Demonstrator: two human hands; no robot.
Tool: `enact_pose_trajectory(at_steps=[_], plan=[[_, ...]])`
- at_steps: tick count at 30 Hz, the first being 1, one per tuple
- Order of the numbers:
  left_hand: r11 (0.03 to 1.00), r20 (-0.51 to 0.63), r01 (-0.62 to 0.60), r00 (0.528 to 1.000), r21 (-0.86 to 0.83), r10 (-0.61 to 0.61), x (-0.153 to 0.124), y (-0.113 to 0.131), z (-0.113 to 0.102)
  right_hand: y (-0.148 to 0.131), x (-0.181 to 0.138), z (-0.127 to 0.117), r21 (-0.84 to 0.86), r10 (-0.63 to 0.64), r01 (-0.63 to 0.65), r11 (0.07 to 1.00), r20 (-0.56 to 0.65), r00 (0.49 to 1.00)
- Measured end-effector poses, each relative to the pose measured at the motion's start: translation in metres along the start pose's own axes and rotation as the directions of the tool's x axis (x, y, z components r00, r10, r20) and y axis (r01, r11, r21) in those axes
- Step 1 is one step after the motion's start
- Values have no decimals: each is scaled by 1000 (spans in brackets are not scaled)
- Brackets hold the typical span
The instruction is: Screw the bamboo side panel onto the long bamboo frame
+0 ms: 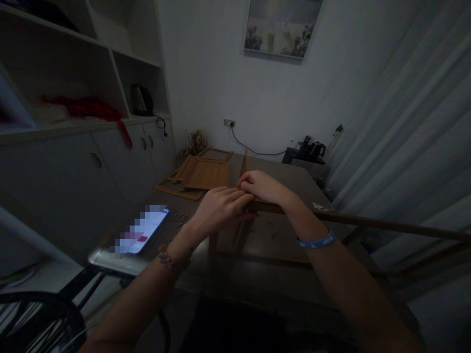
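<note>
Dim light is falling across a brown table before a white wall. At the near side, the left hand is gripping the end of a wooden rail, its fingers lying over the top and its thumb showing below. Overlapping it, the right hand is holding its curled fingertips bunched together there; whether they are pinching anything cannot be told. Above the tabletop, the rail is running off to the right, while a slim upright is standing tilted just beyond the fingers. Small metal pieces are lying leftward, near a lit phone. Farther back, wooden panels are overlapping. Beyond, a kettle is sitting on a shelf, and a picture is hanging up.
</note>
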State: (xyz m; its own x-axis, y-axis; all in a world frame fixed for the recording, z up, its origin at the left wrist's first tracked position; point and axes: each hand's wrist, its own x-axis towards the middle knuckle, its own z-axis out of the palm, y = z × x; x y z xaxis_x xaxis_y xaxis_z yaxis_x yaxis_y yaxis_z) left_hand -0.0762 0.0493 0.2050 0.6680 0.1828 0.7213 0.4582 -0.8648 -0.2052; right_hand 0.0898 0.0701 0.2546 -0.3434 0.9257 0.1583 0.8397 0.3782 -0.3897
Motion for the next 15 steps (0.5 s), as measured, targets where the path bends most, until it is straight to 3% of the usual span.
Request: enact_pose_trajectory(at_steps=[15], plan=[[1000,-50,3,999,21,-2,0,1,1,-4,0,1,-15,17,-17,1000,-10,1000]])
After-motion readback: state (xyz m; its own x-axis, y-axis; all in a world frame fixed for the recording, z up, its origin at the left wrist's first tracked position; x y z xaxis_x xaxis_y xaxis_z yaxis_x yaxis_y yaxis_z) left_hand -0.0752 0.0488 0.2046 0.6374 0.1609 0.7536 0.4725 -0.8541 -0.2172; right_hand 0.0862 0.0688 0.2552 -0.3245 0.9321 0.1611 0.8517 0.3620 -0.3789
